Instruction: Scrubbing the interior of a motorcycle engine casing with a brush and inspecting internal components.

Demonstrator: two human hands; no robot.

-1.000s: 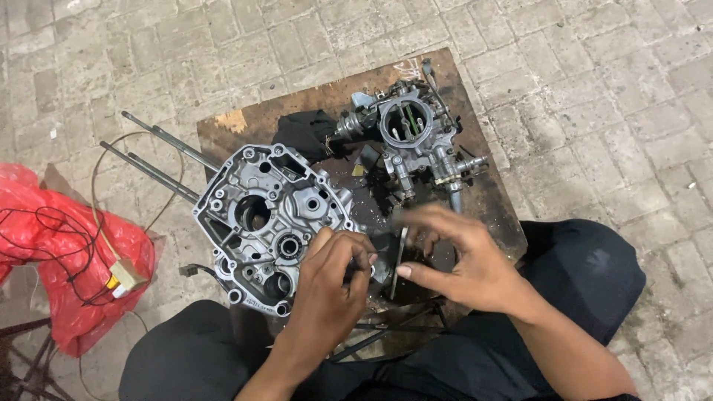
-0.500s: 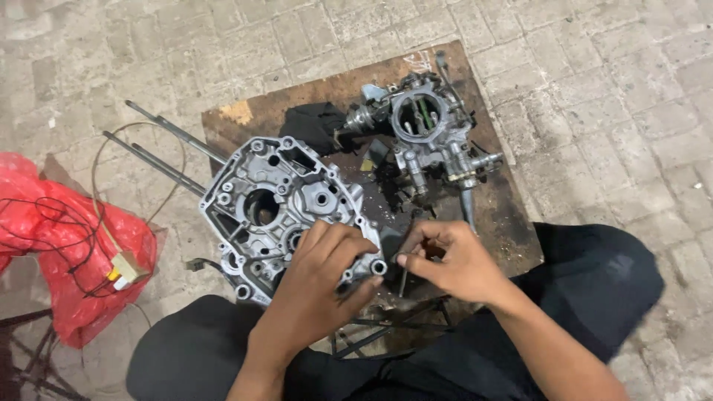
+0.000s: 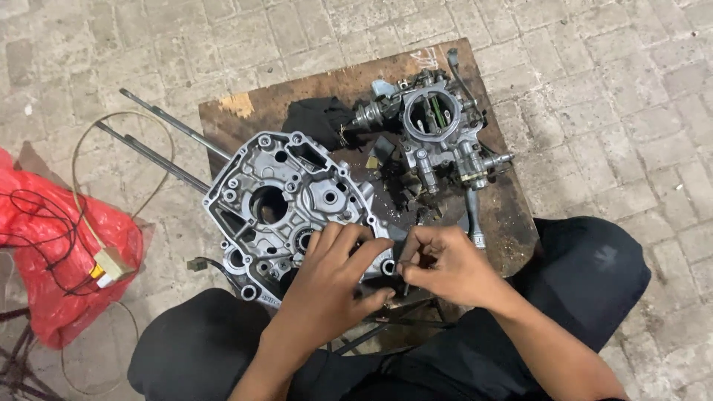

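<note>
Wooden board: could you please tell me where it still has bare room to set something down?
The wooden board is bare at its far left corner, beyond the engine case and black cloth. The right edge beside the carburetor is narrow. The near edge is crowded by both hands.

The person wears black trousers, plain and matte, with soft folds over both knees. The right knee (image 3: 594, 275) fills the right side of the view as a rounded dark mass, and a small, faint, lighter mark shows on the cloth there, too blurred to make out. The left knee (image 3: 197, 345) shows as a second black mound at the near left. Both forearms are bare up to the near edge of the view: no sleeve or cuff shows. The left hand (image 3: 330, 278) and the right hand (image 3: 453, 267) are bare as well, with no gloves, and no ring or wristband visible on the fingers (image 3: 356, 245) or wrists.
</note>
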